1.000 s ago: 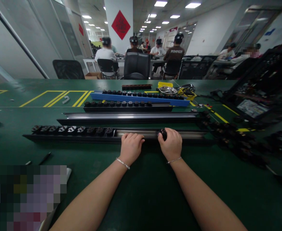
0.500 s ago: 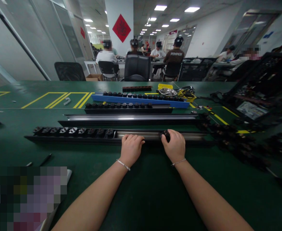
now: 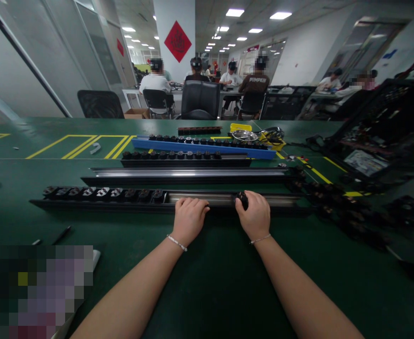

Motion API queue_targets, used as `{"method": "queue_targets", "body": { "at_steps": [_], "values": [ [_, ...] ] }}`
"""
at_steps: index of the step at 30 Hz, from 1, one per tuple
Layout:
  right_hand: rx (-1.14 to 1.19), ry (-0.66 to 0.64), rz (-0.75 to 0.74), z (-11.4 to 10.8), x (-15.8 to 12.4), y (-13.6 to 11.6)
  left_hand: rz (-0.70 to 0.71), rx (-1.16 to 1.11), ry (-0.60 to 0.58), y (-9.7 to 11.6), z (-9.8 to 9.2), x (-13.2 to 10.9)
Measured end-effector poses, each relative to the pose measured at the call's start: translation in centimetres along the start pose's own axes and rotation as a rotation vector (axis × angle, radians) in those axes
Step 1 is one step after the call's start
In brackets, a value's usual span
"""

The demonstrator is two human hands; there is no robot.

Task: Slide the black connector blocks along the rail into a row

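Note:
A long black rail (image 3: 291,201) with a metallic inner channel lies across the table before me. Several black socket modules (image 3: 102,192) sit in a row in its left part. My left hand (image 3: 190,214) is closed over the rail's near edge, right of that row, with its fingers wrapped over the rim. Farther right, my right hand (image 3: 256,212) grips a single black socket module (image 3: 241,200) between thumb and fingers, over the channel. The palm side of this hand and part of the module are hidden. A stretch of bare channel shows between the row and the held module.
Behind stand another rail (image 3: 185,173), a shorter filled rail (image 3: 189,163) and a blue rail (image 3: 207,149). Loose black modules (image 3: 344,207) are heaped at right beside a black rack (image 3: 379,127). A pen (image 3: 61,234) lies at left. People sit at far desks.
The camera view has shifted slightly, so the rails appear a little farther left. Both hands keep their grips, and the held module stays over the channel.

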State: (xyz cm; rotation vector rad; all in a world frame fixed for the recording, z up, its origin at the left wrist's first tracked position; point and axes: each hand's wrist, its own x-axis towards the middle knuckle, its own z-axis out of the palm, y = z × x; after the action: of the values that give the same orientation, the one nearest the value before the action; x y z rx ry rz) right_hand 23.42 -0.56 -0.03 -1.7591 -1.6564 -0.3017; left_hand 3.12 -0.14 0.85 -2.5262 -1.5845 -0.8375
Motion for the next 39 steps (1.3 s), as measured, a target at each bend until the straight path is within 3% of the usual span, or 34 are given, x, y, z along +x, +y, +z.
{"method": "queue_targets", "body": {
  "at_steps": [39],
  "values": [
    [-0.045,0.034,0.046,-1.0,0.4,3.6,0.011,0.002,-0.003,-0.2,0.0,0.0]
  ]
}}
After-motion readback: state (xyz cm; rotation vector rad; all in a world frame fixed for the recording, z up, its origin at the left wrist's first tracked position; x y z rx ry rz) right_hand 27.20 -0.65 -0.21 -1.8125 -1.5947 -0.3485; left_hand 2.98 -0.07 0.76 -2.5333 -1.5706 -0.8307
